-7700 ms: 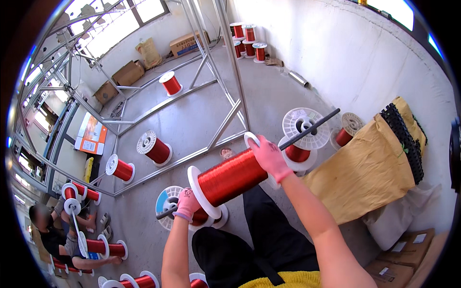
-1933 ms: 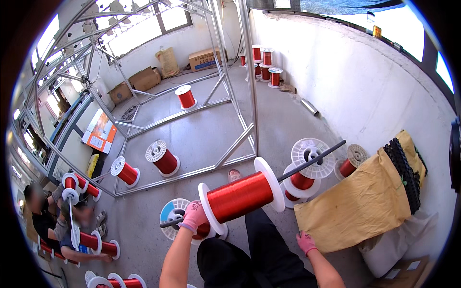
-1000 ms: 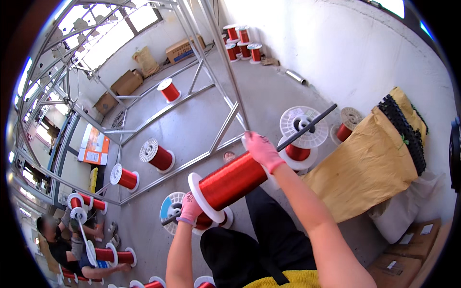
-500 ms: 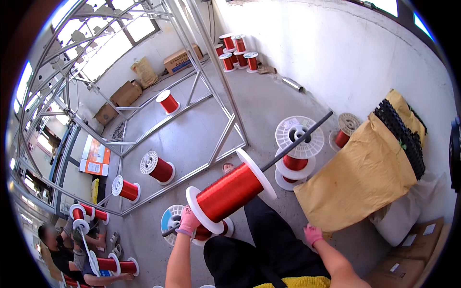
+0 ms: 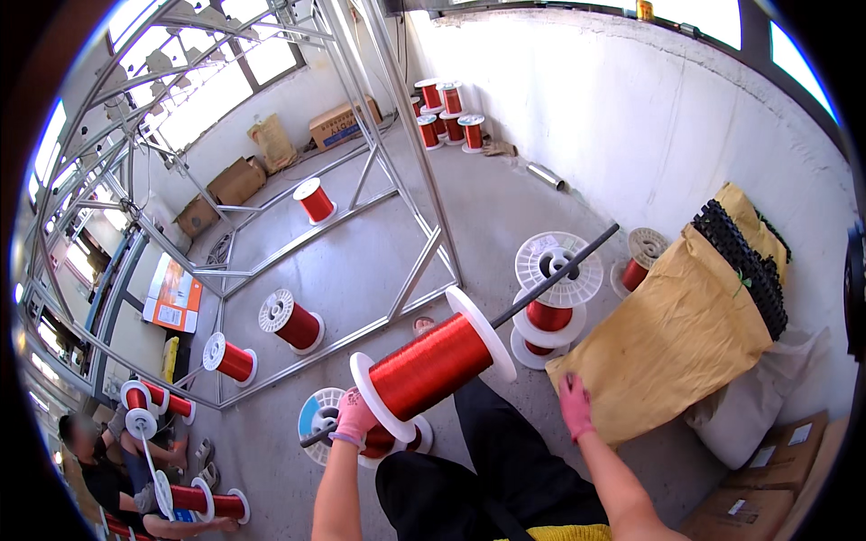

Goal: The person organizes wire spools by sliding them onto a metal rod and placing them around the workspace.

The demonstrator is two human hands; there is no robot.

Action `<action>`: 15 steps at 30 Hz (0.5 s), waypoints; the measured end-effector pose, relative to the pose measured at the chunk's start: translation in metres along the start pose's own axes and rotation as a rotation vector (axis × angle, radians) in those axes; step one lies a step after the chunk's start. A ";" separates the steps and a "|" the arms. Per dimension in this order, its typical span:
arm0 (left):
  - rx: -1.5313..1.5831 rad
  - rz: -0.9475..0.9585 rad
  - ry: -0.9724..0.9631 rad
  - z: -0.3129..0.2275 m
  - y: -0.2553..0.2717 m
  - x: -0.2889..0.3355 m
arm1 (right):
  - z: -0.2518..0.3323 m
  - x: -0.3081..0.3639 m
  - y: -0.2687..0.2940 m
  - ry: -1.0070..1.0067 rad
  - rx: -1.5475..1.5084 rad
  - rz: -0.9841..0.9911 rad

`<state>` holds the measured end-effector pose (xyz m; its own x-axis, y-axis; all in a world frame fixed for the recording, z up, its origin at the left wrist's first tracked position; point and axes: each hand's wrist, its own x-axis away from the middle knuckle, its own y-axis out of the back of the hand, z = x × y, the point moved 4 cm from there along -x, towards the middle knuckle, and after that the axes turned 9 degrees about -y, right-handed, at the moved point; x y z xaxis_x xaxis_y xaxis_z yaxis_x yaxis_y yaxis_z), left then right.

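Observation:
A large spool of red wire [image 5: 431,368] with white flanges is threaded on a dark rod [image 5: 559,275], tilted up toward the right above my legs. My left hand [image 5: 354,417], in a pink glove, is closed round the rod's lower end, against the lower flange. My right hand [image 5: 575,408], also pink-gloved, is raised in front of the near corner of a brown paper sack [image 5: 667,347]; its fingers are apart and loosely bent. Whether it touches the sack I cannot tell. Stacked spools [image 5: 552,317] stand behind the rod's upper part.
A metal frame [image 5: 311,354] rises ahead and left, with single spools [image 5: 290,321] near it. More spools [image 5: 449,117] are piled by the far wall. Cardboard boxes [image 5: 785,451] sit at lower right. A seated person [image 5: 108,460] handles spools at lower left.
My right hand has moved up and slightly left, from below the sack's edge to in front of its corner. The left hand keeps its hold on the rod, and the spool stays nearly still.

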<state>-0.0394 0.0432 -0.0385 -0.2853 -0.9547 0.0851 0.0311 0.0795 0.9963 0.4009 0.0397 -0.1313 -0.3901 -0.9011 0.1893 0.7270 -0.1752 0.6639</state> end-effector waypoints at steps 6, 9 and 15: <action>-0.008 0.022 -0.015 0.004 -0.007 -0.008 | 0.270 -0.057 0.014 0.521 -0.267 0.050; 0.003 0.045 -0.016 -0.005 0.006 -0.011 | 0.320 -0.062 -0.017 0.433 0.131 0.151; 0.046 -0.045 -0.034 -0.003 0.005 0.007 | 0.269 -0.006 -0.019 0.544 -0.200 0.200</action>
<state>-0.0386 0.0360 -0.0329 -0.3175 -0.9474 0.0399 -0.0266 0.0510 0.9983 0.2380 0.1552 0.0495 0.0707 -0.9883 -0.1353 0.8688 -0.0056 0.4952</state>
